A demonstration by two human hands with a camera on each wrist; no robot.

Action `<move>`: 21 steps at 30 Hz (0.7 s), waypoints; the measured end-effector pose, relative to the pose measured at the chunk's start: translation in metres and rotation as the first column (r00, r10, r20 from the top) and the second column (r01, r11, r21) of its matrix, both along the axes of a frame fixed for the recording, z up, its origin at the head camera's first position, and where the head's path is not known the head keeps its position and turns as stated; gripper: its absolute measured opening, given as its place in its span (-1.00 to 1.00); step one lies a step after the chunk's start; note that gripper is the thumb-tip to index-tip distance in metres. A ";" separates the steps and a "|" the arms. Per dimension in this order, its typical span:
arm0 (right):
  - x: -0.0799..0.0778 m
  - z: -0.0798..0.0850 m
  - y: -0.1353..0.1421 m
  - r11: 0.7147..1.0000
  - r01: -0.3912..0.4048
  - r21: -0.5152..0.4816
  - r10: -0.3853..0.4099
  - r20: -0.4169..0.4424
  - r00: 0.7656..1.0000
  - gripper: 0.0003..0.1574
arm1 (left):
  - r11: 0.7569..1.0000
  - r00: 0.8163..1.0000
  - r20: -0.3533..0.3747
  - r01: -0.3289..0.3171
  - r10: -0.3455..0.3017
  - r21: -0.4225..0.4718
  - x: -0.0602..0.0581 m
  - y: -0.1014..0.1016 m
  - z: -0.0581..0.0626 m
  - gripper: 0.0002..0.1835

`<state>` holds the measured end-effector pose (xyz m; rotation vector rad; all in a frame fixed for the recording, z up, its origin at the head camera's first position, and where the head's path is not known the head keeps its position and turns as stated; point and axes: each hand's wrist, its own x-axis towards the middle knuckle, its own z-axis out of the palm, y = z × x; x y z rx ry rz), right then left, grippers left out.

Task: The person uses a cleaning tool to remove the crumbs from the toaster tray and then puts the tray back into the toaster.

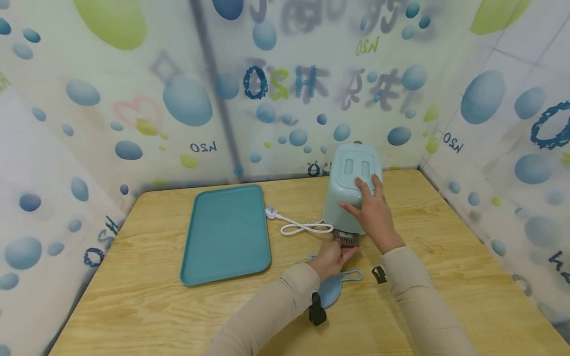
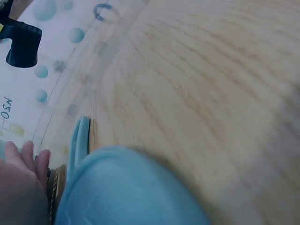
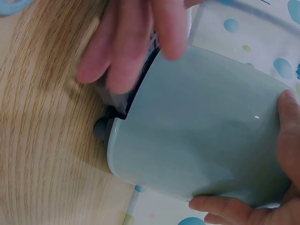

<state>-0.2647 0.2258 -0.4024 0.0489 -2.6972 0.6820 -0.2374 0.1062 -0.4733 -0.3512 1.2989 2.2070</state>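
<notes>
A pale green toaster-like appliance (image 1: pixel 344 212) stands tilted at the table's back right, with two oblong recesses on its upward face. My right hand (image 1: pixel 376 215) grips it, fingers spread over its edges; in the right wrist view they reach round two sides. At its lower end a dark grey slotted part (image 1: pixel 347 239) shows. My left hand (image 1: pixel 333 256) pinches that part, thumb above and fingers beneath. Under the left wrist lies a light blue rounded item (image 1: pixel 330 291) with a loop handle, large in the left wrist view; its kind cannot be told.
A teal tray (image 1: pixel 226 237) lies on the left of the wooden table (image 1: pixel 133 296). Between tray and appliance are a white plug (image 1: pixel 270 213) and its looped cord (image 1: pixel 307 227). A patterned curtain (image 1: pixel 285 118) hangs close behind the table. Black wrist mounts (image 1: pixel 317 314) sit below the sleeves.
</notes>
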 end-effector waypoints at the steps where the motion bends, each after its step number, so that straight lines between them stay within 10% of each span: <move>1: 0.000 0.000 0.000 1.000 0.001 -0.001 -0.001 -0.001 1.000 -0.03 | 1.000 1.000 0.002 0.006 -0.006 0.004 0.001 -0.001 0.000 -0.55; 21: 0.001 -0.002 0.001 1.000 0.006 -0.017 -0.006 -0.007 1.000 -0.03 | 1.000 0.998 0.071 0.000 -0.002 0.027 0.018 -0.004 0.001 -0.63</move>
